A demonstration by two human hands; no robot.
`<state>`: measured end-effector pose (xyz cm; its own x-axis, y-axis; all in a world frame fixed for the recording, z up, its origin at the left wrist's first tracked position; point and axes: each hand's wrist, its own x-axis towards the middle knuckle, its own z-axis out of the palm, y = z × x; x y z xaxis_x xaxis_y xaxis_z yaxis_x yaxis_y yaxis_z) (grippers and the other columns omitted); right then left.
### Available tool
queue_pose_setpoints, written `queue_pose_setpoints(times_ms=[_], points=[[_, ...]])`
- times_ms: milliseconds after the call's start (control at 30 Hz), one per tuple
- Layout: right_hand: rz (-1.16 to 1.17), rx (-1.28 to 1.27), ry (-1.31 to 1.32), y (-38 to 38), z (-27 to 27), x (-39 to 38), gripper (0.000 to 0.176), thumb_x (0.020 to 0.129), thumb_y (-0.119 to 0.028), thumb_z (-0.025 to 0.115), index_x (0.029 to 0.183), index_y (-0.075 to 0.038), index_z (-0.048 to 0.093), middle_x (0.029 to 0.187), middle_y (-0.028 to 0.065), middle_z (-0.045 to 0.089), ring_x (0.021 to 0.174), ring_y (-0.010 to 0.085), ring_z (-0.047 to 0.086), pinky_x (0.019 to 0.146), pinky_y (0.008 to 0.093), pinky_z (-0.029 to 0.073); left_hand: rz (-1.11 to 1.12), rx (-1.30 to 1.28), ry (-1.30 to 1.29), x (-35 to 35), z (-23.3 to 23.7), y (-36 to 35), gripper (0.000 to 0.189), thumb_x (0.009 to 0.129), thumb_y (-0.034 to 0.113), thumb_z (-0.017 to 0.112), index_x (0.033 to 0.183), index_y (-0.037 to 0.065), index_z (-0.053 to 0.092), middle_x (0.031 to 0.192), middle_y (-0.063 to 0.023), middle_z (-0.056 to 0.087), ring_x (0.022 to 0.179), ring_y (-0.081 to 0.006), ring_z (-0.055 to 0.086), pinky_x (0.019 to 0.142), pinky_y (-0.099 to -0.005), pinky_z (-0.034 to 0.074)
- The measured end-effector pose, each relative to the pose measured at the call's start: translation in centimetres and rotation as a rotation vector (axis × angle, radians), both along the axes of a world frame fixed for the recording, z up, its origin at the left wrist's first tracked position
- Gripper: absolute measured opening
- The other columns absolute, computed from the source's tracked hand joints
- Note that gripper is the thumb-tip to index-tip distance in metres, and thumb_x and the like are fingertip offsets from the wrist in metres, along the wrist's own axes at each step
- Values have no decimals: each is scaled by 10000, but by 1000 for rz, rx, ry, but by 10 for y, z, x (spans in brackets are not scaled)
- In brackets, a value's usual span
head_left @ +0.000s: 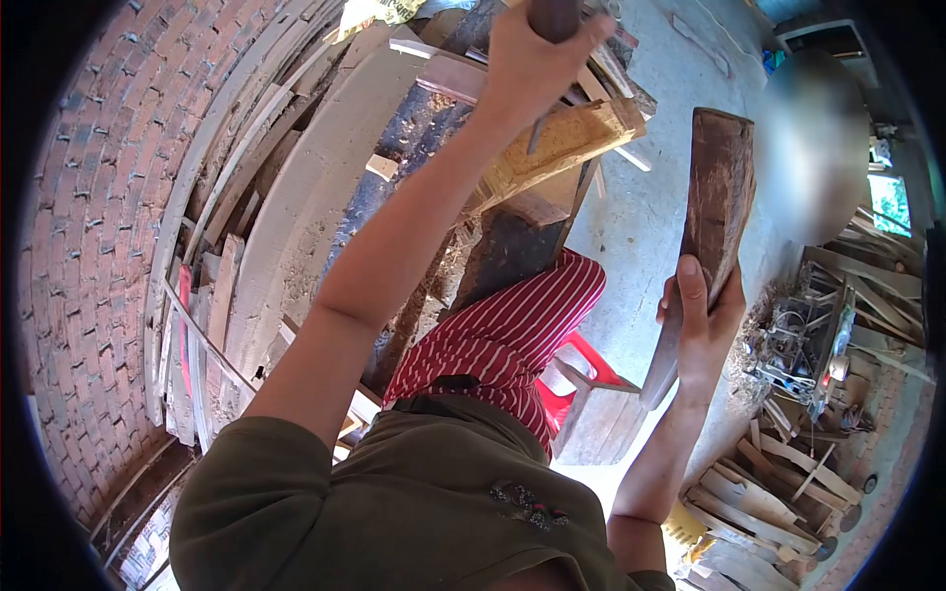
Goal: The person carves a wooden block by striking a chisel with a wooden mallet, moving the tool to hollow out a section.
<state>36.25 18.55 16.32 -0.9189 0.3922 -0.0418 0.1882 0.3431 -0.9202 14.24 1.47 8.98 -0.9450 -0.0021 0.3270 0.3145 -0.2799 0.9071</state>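
My left hand [537, 64] is wrapped round the thick dark handle of a chisel [554, 18] near the top of the view. Below that hand, the thin metal blade points down at a yellowish-brown piece of wood [576, 143], which lies across the workbench [379, 182]. Raised on the right, my right hand [705, 305] grips a wooden club-shaped mallet [722, 177] by its narrower end. The mallet's thick, worn head points upward, apart from the chisel.
Wood shavings and a small offcut [382, 166] lie on the bench. Long boards [236, 167] lean along the brick wall [108, 207]. A red plastic chair [586, 360] is beside my leg. Timber scraps [759, 492] are piled at the right. A blurred area covers part of the upper right.
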Motion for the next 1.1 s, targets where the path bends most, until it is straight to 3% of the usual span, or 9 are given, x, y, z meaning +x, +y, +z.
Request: queue_pose_setpoints(times_ms=[133, 200, 400, 500, 600, 733, 867, 1033, 1100], points=[[-1, 1, -42, -6, 0, -1, 415, 918, -295, 698, 1131, 26, 546, 681, 15, 562, 546, 78, 510, 478, 227, 415, 62, -114, -61, 26, -4, 18, 383, 795, 346, 820, 788, 29, 604, 610, -24, 594, 544, -96, 564, 515, -286, 458], [31, 27, 10, -3, 5, -3, 412, 925, -323, 679, 1110, 22, 548, 659, 25, 561, 526, 93, 518, 471, 240, 424, 136, -167, 28, 41, 8, 22, 393, 760, 317, 815, 980, 24, 674, 777, -125, 686, 656, -232, 664, 658, -359, 529], [160, 40, 403, -6, 50, -18, 434, 966, -314, 595, 1136, 80, 525, 662, 73, 582, 541, 136, 551, 482, 265, 443, 171, -199, 218, 54, 4, 46, 387, 757, 310, 816, 954, 21, 648, 727, -148, 677, 669, -279, 697, 636, -373, 529], [129, 302, 26, -10, 47, -34, 360, 950, -251, 635, 1147, 40, 556, 691, 46, 593, 562, 99, 544, 492, 259, 433, 102, -206, 219, 56, 0, 52, 387, 757, 308, 817, 927, 12, 633, 732, -179, 670, 666, -310, 698, 631, -381, 535], [216, 391, -3, -11, 48, -45, 363, 941, -242, 654, 1167, 21, 548, 689, 23, 576, 563, 78, 521, 497, 233, 412, 174, -36, 220, 46, -4, 54, 358, 754, 310, 812, 895, 39, 626, 739, -170, 671, 674, -354, 684, 609, -395, 522], [122, 75, 347, -21, 49, -37, 333, 945, -223, 646, 1157, 12, 544, 674, 1, 548, 550, 69, 503, 493, 230, 407, 144, -174, 204, 67, 1, 46, 310, 739, 246, 805, 922, 68, 629, 748, -161, 671, 697, -361, 681, 618, -402, 522], [166, 299, 46, -21, 45, -33, 372, 910, -233, 680, 1153, 19, 553, 680, 45, 586, 556, 87, 538, 513, 228, 426, 73, -283, 203, 78, -4, 53, 396, 713, 214, 832, 1034, 67, 653, 862, -152, 702, 773, -317, 701, 694, -371, 542], [130, 84, 339, -11, 41, -15, 296, 952, -173, 622, 1137, 33, 516, 673, 56, 578, 546, 113, 536, 474, 240, 412, 127, -265, 305, 80, -8, 53, 274, 709, 202, 791, 889, 97, 613, 720, -133, 661, 683, -340, 673, 604, -403, 513], [58, 305, 246, -9, 21, -13, 310, 957, -199, 623, 1151, 20, 522, 671, 52, 578, 538, 106, 530, 473, 244, 415, 87, -253, 292, 86, -6, 57, 272, 708, 210, 794, 884, 108, 614, 716, -120, 663, 675, -331, 672, 598, -403, 511]])
